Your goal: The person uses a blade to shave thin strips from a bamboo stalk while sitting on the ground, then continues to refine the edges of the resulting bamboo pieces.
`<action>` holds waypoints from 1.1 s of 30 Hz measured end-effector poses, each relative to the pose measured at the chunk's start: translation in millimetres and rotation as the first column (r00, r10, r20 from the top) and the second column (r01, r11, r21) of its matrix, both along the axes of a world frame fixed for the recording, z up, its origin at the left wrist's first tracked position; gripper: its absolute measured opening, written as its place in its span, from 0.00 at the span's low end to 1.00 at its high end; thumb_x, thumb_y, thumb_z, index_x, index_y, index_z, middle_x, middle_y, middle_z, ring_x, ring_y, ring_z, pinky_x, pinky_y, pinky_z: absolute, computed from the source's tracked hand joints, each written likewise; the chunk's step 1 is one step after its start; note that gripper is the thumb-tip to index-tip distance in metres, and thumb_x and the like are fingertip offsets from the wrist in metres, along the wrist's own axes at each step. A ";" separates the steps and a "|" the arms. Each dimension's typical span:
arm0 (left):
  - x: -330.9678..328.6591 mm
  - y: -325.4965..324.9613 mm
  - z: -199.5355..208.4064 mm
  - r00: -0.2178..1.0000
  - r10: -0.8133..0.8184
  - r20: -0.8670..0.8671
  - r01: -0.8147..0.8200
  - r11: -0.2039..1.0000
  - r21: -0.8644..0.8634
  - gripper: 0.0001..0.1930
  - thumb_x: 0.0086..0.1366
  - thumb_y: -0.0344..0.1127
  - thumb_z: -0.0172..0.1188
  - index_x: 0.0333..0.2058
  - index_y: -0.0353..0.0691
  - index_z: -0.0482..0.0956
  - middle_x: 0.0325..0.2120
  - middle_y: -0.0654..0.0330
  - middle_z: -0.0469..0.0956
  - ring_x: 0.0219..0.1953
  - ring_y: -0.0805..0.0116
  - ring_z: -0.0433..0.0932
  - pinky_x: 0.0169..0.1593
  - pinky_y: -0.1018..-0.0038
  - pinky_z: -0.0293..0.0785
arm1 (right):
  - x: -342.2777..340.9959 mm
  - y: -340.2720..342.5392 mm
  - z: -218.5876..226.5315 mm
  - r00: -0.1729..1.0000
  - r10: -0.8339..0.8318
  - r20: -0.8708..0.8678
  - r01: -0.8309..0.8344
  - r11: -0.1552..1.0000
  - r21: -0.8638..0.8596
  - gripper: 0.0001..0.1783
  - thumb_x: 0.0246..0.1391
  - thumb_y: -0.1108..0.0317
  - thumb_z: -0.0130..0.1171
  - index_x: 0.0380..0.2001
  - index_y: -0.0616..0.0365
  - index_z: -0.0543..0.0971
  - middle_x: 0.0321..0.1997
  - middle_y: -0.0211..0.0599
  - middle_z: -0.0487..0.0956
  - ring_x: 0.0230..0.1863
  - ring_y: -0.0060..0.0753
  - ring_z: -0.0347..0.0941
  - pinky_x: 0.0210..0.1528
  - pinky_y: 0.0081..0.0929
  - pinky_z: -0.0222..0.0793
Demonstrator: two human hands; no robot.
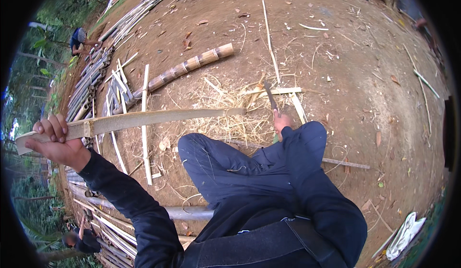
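Note:
My left hand point(60, 140), raised at the far left, is closed round one end of a long split bamboo strip point(158, 117). The strip runs across to the right, with a node near my fingers and its other end above a heap of pale shavings point(206, 126). My right hand point(283, 121), beside my right knee, grips a knife point(270, 96) with a dark blade pointing away from me. The blade lies close to a short pale bamboo piece point(288, 90) on the ground. Most of the knife's handle is hidden in my fist.
A thick bamboo pole point(192, 65) lies beyond the strip. Cut slats point(145, 138) and stacked bamboo point(89, 92) line the left side. One person point(79, 40) bends at the far left; another point(84, 239) is at the lower left. A white sack point(406, 237) lies at the lower right.

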State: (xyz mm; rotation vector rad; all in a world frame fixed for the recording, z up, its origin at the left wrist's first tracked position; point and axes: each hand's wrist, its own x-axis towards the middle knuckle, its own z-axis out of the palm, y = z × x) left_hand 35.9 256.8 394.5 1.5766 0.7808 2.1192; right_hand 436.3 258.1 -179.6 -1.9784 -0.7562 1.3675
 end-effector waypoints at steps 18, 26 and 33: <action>41.1 -126.1 -42.1 0.968 -0.249 -0.020 0.242 0.913 0.329 0.26 0.72 0.62 0.45 0.25 0.46 0.65 0.13 0.73 0.54 0.14 0.80 0.49 0.21 0.77 0.48 | -35.7 -50.2 62.1 0.954 -0.060 0.295 -0.081 0.893 0.443 0.29 0.63 0.45 0.54 0.26 0.66 0.76 0.17 0.56 0.74 0.19 0.58 0.73 0.25 0.47 0.66; 78.3 -114.8 -111.2 0.987 0.155 0.041 -0.161 0.952 0.259 0.26 0.74 0.60 0.42 0.26 0.45 0.62 0.14 0.71 0.49 0.14 0.79 0.44 0.21 0.76 0.40 | -118.5 -100.9 198.4 0.909 0.408 0.082 -0.358 0.668 0.653 0.18 0.61 0.55 0.60 0.35 0.63 0.77 0.20 0.46 0.78 0.20 0.48 0.76 0.25 0.40 0.72; 68.6 -113.0 -124.8 0.954 -0.299 -0.009 0.286 0.902 0.324 0.25 0.74 0.58 0.44 0.25 0.45 0.61 0.15 0.71 0.50 0.15 0.79 0.45 0.22 0.76 0.41 | -141.7 -66.6 276.3 0.781 0.450 0.433 -0.485 0.003 0.874 0.17 0.55 0.57 0.64 0.35 0.60 0.76 0.25 0.37 0.75 0.22 0.39 0.76 0.22 0.35 0.71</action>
